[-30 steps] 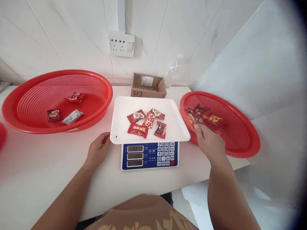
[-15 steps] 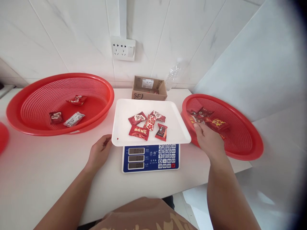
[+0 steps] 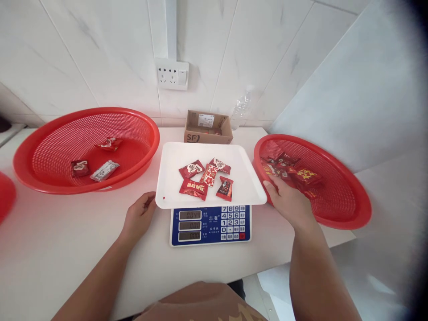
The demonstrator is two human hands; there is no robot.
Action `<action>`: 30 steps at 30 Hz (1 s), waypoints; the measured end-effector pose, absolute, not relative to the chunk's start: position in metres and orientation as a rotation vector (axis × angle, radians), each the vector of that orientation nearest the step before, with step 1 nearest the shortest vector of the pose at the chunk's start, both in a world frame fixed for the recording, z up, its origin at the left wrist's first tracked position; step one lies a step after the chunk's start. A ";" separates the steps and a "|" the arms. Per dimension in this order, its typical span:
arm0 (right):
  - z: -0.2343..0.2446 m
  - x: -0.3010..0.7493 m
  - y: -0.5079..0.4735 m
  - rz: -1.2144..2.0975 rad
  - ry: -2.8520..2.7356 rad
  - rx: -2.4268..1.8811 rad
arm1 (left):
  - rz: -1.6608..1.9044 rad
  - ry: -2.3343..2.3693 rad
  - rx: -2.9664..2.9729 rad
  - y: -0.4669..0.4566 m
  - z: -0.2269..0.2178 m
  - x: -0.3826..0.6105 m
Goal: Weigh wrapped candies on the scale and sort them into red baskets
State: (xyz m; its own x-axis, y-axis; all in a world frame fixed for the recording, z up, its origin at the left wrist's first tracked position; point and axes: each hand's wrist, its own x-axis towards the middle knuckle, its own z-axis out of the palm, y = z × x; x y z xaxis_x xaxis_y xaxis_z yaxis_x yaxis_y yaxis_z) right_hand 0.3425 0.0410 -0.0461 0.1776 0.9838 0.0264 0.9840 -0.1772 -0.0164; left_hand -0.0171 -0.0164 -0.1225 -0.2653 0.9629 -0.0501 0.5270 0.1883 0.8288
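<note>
My left hand [image 3: 138,217] rests on the table with its fingers curled in, beside the front left corner of the white weighing tray [image 3: 170,160]; nothing shows in it. My right hand [image 3: 290,200] is at the near left rim of the right red basket [image 3: 354,200], thumb apart and pointing toward the tray's edge. Its other fingers are partly hidden, close to red snack packets [image 3: 306,175]. On the tray lie several small wrapped snacks, among them a dark red packet [image 3: 225,188] and a flowered packet [image 3: 209,175]. Below the tray is the blue scale panel [image 3: 214,225].
A large red basket [image 3: 30,178] at left holds two red packets and a silver one [image 3: 104,170]. Behind the tray stand a cardboard box [image 3: 209,137] and a clear plastic bottle [image 3: 240,109]. Part of another red basket [image 3: 5,196] shows at the left edge.
My right hand has drawn slightly back and left from the packets, its thumb now lower near the tray's edge. The left hand stays put. The view has tilted up slightly.
</note>
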 end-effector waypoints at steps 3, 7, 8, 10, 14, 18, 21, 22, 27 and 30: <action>-0.043 0.338 0.041 0.076 -1.956 -2.440 | 0.959 1.889 1.386 -0.016 -0.122 -0.016; -0.042 0.337 0.040 0.093 -1.954 -2.434 | 0.984 1.903 1.397 -0.016 -0.124 -0.017; -0.042 0.337 0.040 0.093 -1.955 -2.433 | 1.001 1.904 1.409 -0.017 -0.124 -0.017; -0.042 0.338 0.040 0.095 -1.964 -2.430 | 1.048 1.917 1.445 -0.021 -0.124 -0.018; -0.042 0.340 0.040 0.086 -1.980 -2.407 | 1.285 2.047 1.598 -0.033 -0.113 -0.021; -0.043 0.342 0.040 0.064 -2.002 -2.350 | 1.504 2.200 1.792 -0.035 -0.088 -0.028; -0.045 0.343 0.041 0.063 -1.998 -2.331 | 1.442 2.357 1.812 -0.026 -0.066 -0.038; -0.045 0.344 0.041 0.068 -1.996 -2.330 | 1.400 2.388 1.811 -0.022 -0.060 -0.043; -0.044 0.344 0.040 0.108 -1.992 -2.354 | 1.101 2.403 1.934 -0.009 -0.048 -0.067; -0.042 0.344 0.040 0.139 -1.984 -2.361 | 0.969 2.425 1.896 -0.012 -0.047 -0.074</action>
State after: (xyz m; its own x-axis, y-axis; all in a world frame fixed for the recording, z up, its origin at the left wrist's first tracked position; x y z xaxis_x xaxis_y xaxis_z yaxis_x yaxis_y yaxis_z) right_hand 0.3437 0.0402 -0.0424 0.1704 0.9848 -0.0340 0.9799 -0.1730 -0.0991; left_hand -0.0736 -0.0118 -0.0466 -0.3075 0.8556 0.4165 0.9069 0.1310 0.4005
